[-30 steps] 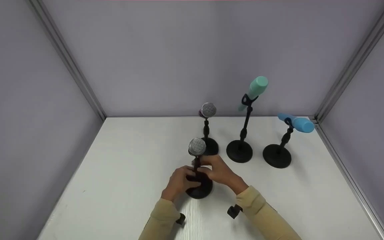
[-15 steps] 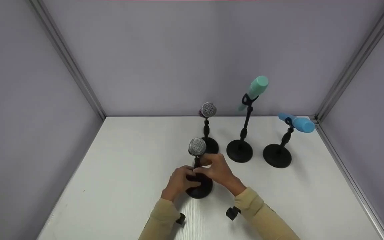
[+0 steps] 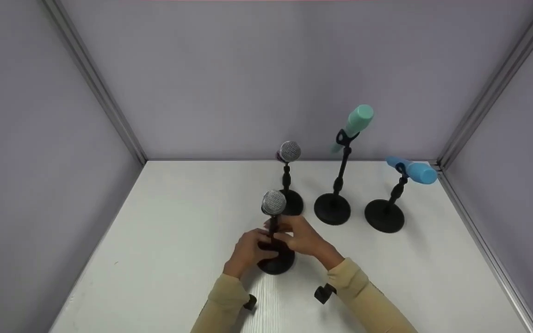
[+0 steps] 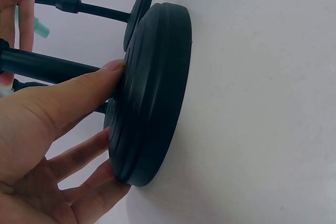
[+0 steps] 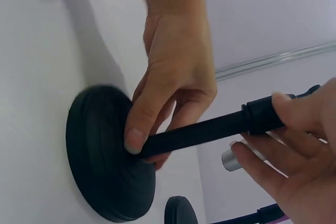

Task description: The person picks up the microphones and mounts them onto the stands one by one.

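In the head view, a microphone (image 3: 274, 202) with a silver mesh head tops a black desk microphone stand (image 3: 277, 264). My left hand (image 3: 247, 252) grips the foot of its pole, thumb on the round base (image 4: 157, 93) and fingers around the far side. Higher up, my right hand (image 3: 306, 238) holds the pole's collar (image 5: 260, 115) between thumb and fingers, as the right wrist view shows. The base stands on the white table. Part of the pole is hidden behind the fingers in the head view.
Just behind is another stand with a silver-headed microphone (image 3: 289, 151). To the right stand a taller one with a green microphone (image 3: 359, 119) and one with a blue microphone (image 3: 419, 172). Grey panels (image 3: 266, 78) wall the white table (image 3: 169, 222) at the back and sides.
My right thumb and fingers shifted left around the pole, then came back right to about where they were. The left hand and the stand have stayed in place.
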The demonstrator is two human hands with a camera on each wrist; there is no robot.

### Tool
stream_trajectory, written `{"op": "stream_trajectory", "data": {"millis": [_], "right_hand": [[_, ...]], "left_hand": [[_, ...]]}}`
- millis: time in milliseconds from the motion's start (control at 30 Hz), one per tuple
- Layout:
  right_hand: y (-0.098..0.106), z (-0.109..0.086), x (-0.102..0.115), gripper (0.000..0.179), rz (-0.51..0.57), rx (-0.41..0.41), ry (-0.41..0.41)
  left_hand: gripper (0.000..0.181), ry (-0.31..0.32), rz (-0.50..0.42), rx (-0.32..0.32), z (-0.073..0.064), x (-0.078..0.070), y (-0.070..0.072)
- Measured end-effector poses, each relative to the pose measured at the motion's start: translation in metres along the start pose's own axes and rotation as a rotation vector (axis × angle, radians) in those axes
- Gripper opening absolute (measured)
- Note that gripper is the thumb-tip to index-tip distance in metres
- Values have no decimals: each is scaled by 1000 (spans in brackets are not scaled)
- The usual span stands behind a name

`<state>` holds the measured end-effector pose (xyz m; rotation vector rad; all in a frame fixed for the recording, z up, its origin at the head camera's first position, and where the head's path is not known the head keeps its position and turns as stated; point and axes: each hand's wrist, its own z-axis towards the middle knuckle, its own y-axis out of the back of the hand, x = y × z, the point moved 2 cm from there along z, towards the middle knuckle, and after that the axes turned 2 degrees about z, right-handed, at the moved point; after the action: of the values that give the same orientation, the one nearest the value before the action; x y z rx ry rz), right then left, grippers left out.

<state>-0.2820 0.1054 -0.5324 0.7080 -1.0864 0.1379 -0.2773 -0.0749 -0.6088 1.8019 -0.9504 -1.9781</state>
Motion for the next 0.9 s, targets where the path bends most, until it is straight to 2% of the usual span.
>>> {"op": "stream_trajectory", "data": {"millis": [67,200,467,733,900], "right_hand": [[-1,0,-1,30,34,7,-9],[-1,-1,-2,28,55,-42,12],[-5,-1,1,21,-43,-138,63],[-8,-1,0,22,-111,-204,98],[-10,-1,3,17,-165,-249,148]], "left_hand": [[27,-5,3,-5,0,0,0],[30,11,5,-4,0,0,-1],[29,22,1,-10,-1,-1,-1],[29,11,-19,-5,0,2,-2],[30,-6,-28,-10,0,4,-2]]}}
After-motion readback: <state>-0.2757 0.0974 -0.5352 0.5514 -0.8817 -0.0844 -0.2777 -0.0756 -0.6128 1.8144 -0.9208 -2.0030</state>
